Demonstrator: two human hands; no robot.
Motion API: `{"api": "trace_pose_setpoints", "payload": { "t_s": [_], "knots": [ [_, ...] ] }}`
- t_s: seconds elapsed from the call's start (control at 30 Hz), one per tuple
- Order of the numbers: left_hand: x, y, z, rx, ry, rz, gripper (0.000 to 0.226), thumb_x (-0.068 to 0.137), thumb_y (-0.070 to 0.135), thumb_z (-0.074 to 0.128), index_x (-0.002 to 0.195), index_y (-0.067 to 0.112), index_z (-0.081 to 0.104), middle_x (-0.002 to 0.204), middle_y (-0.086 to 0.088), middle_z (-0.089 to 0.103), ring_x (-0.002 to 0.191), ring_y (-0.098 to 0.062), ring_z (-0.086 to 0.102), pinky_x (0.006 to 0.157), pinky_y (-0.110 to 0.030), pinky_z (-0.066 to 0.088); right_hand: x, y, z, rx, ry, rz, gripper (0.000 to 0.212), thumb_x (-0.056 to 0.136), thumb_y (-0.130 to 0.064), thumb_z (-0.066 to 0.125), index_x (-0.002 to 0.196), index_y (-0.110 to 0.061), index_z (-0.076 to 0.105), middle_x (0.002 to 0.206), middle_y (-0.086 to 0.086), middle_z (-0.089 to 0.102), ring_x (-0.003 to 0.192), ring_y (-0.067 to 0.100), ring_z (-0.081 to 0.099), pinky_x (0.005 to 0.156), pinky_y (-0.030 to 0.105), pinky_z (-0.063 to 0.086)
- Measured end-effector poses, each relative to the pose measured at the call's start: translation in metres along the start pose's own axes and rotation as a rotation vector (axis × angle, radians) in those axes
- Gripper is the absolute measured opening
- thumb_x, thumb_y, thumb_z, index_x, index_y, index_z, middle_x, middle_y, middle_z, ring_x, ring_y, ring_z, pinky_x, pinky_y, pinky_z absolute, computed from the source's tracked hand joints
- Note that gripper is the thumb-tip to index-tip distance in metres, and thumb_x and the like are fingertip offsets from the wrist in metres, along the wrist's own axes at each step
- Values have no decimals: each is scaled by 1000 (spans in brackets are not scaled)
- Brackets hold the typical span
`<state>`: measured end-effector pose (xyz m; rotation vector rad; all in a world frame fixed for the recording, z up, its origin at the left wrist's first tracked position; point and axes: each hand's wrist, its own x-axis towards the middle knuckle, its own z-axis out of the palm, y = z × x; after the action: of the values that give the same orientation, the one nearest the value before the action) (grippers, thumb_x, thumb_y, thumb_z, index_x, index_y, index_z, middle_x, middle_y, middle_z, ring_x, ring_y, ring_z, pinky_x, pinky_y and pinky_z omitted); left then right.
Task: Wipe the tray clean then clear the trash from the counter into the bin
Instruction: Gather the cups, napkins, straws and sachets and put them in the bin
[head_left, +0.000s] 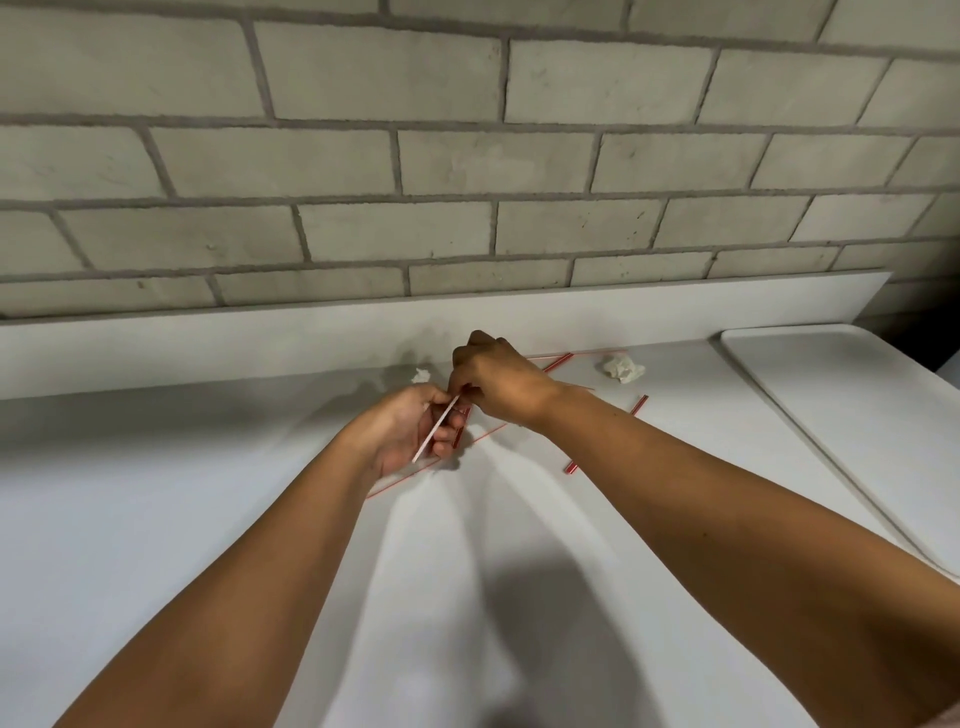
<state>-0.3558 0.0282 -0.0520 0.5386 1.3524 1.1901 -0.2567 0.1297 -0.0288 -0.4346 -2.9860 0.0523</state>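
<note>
two hands meet over the counter (208, 519), head view. left hand (410, 431) is palm up, fingers curled round a pale straw (435, 430) that slants across the palm. some red bits seem tucked under the same fingers, can't tell how many. right hand (498, 379) is over it, back of hand to camera, fingertips pinching the pale straw's upper end right at the left fingertips. both grips are tight on the one straw and the hands touch.

just below the grip a thin red strip (488, 433) lies flat on the counter and runs under the left wrist. near the grip on its right is a short red straw piece (571, 466). a bit further right is a second short piece (640, 404). behind the right hand lies a longer red straw (558, 362), partly hidden by it. right of that sits a crumpled tissue (623, 369). a small white scrap (422, 375) lies just behind the left hand.

the tray (857, 415) is white and flat, well right of the grip at the counter's end. brick wall (467, 156) is behind it all.
</note>
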Motion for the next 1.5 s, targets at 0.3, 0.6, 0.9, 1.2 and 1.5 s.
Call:
{"api": "trace_pose_setpoints", "payload": {
  "t_s": [0.3, 0.6, 0.9, 1.2, 1.5],
  "knots": [
    [8, -6, -18, 50, 141, 94, 26, 102, 15, 29, 87, 10, 49, 54, 3, 34, 37, -6, 28, 36, -17, 23, 7, 24, 15, 485, 301, 339, 41, 87, 1, 58, 125, -14, 59, 116, 11, 52, 108, 21, 51, 85, 12, 32],
    [5, -7, -30, 117, 284, 140, 29, 102, 17, 26, 88, 12, 52, 57, 5, 28, 39, -6, 22, 37, -18, 16, -7, 89, 42, 82, -182, 540, 66, 84, 13, 45, 138, -24, 45, 132, 4, 43, 121, 27, 39, 98, 34, 42],
    [5, -10, -31, 122, 285, 142, 27, 102, 17, 28, 89, 13, 51, 58, 4, 27, 37, -5, 23, 36, -17, 16, -6, 94, 48, -170, -198, 393, 23, 95, -10, 49, 115, -15, 59, 119, 5, 53, 115, 23, 44, 94, 32, 36],
    [3, -12, -25, 121, 288, 136, 27, 102, 16, 28, 89, 13, 52, 58, 4, 29, 40, -6, 23, 37, -18, 17, -6, 78, 41, -253, -315, 336, 24, 91, -3, 50, 115, -8, 52, 112, 7, 56, 111, 25, 46, 94, 32, 35],
    [6, -16, -30, 96, 288, 139, 26, 102, 16, 29, 89, 12, 52, 56, 4, 29, 35, -4, 24, 36, -17, 17, 10, 42, 35, 248, -280, 558, 19, 98, -10, 42, 112, -3, 54, 86, 13, 62, 72, 21, 50, 54, 22, 36]
  ]
}}
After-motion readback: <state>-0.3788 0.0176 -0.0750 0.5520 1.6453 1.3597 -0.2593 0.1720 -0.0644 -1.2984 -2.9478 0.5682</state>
